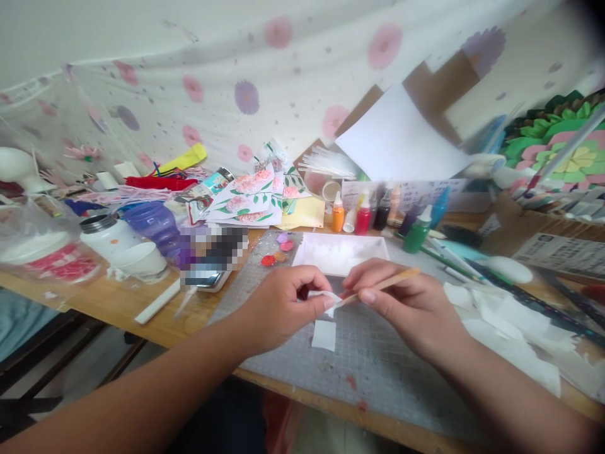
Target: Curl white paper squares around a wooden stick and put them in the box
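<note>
I count one wooden stick (398, 278), one flat white square (324, 335), one white tray (344, 239), four coloured blobs (287, 246), one green bottle (418, 233).

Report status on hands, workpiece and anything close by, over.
Left hand pinching white piece. Right hand holding wooden stick, tip at the piece. White square on grey mat below, white tray beyond.

Bright, soft light, faint shadows. White cloth with pink and purple flowers (293, 82) slightly washed out. Dim under yellow-brown wooden tabletop (118, 299). Edges smeared, stretched; top-right corner black; pixelated patch left of centre.
</note>
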`<state>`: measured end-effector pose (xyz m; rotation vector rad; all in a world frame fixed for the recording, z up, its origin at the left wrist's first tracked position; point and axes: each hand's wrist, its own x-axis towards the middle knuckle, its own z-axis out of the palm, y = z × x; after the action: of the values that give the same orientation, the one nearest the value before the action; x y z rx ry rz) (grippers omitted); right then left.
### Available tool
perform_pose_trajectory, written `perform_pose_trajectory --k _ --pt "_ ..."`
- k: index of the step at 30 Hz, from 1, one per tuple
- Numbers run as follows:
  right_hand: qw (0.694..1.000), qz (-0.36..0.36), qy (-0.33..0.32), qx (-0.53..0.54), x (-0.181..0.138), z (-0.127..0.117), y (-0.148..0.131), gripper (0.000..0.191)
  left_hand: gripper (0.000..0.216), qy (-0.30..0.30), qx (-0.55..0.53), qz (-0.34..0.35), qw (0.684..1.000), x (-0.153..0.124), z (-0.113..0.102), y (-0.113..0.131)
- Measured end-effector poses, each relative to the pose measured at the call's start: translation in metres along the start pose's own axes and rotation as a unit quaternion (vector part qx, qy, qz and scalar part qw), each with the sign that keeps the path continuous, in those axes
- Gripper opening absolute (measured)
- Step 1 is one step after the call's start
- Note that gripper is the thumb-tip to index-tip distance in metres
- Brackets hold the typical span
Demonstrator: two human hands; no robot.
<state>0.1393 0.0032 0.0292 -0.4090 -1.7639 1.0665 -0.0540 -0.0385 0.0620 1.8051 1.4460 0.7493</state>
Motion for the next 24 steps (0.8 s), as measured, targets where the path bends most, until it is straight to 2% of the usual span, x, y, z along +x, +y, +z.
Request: perform_pose_trajectory --k 6,13,20,24 --pt "1.0 -0.002 -0.003 0.004 0.0 0.001 0.002 0.015 0.013 -0.011 -0.003 -0.002 1.0 0.0 -0.001 -0.001" --pt "1.0 0.002 0.015 -0.011 0.001 0.0 0.002 0.014 0.019 0.012 -0.02 0.006 1.0 0.0 -0.002 -0.006" --pt "1.0 0.006 0.025 0.007 -0.001 0.0 0.002 0.015 0.022 -0.017 -0.045 -0.005 0.999 0.002 -0.002 -0.01" --pt "1.0 0.013 0.022 0.009 -0.001 0.0 0.002 0.018 0.022 0.007 -0.057 -0.003 0.998 0.0 0.0 -0.008"
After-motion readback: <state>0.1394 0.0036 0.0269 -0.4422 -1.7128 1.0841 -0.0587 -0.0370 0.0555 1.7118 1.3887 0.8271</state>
